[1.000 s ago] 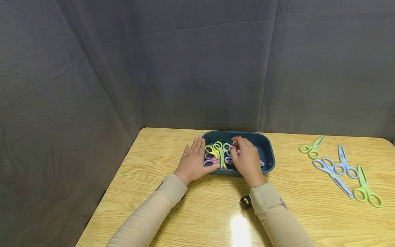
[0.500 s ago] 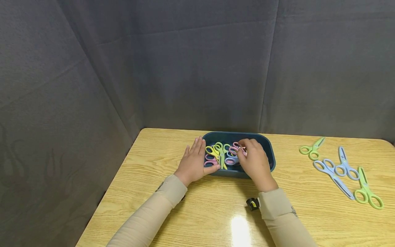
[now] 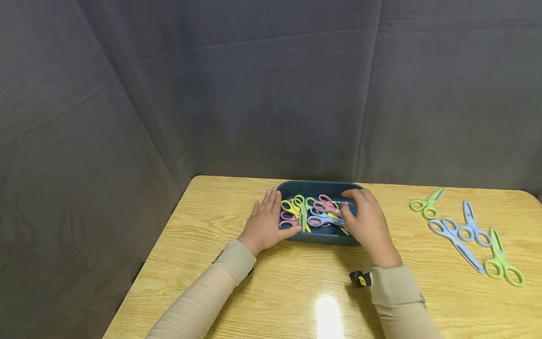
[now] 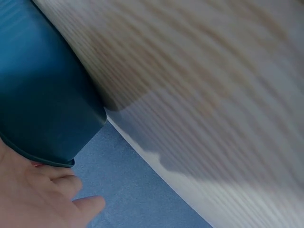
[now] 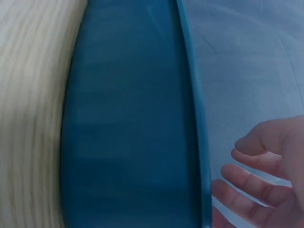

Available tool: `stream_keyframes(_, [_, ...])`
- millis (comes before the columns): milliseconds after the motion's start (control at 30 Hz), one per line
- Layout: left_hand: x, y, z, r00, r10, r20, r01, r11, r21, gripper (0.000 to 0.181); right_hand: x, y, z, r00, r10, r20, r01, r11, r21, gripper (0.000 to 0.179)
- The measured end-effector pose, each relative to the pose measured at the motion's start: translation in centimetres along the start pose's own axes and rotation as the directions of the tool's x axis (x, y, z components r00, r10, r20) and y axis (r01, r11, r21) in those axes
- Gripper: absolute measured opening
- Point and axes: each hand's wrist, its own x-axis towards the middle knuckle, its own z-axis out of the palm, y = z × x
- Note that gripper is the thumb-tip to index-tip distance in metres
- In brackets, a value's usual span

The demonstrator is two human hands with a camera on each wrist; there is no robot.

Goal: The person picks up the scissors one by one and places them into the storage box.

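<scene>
In the head view, a dark blue bin (image 3: 317,238) holds several plastic scissors. Green scissors (image 3: 303,214) and yellow scissors lie at its left, with pink scissors (image 3: 323,205) and blue scissors (image 3: 320,220) toward the middle. My left hand (image 3: 263,225) rests at the bin's left end, fingers straight along the rim and thumb over the front edge. Over the bin's right end, my right hand (image 3: 370,223) has its fingers loosely bent and apart, with nothing between them. The right wrist view shows that hand's fingers (image 5: 247,183) beside the bin's rim.
On the wooden table (image 3: 271,292) to the right lie green scissors (image 3: 429,205), two blue scissors (image 3: 458,241) and another green pair (image 3: 500,259). A grey curtain (image 3: 271,94) hangs behind and at the left.
My right hand has moved right, from the middle of the bin to its right end, and let go of the pink scissors, leaving them in the bin. The left hand stays put.
</scene>
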Motion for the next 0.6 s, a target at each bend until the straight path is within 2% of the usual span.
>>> stream_keyframes(267, [0.0,0.1,0.0,1.000,0.000,-0.004,0.000,1.000,-0.004,0.113,0.0,1.2,-1.8,0.999,0.028,-0.026,-0.028,1.000,-0.004,0.026])
stream_keyframes(600, [-0.3,0.3,-0.3,1.000,0.002,-0.006,-0.002,1.000,-0.023,0.112,-0.3,4.2,-4.5,0.994,0.100,-0.051,-0.102,0.994,-0.026,0.030])
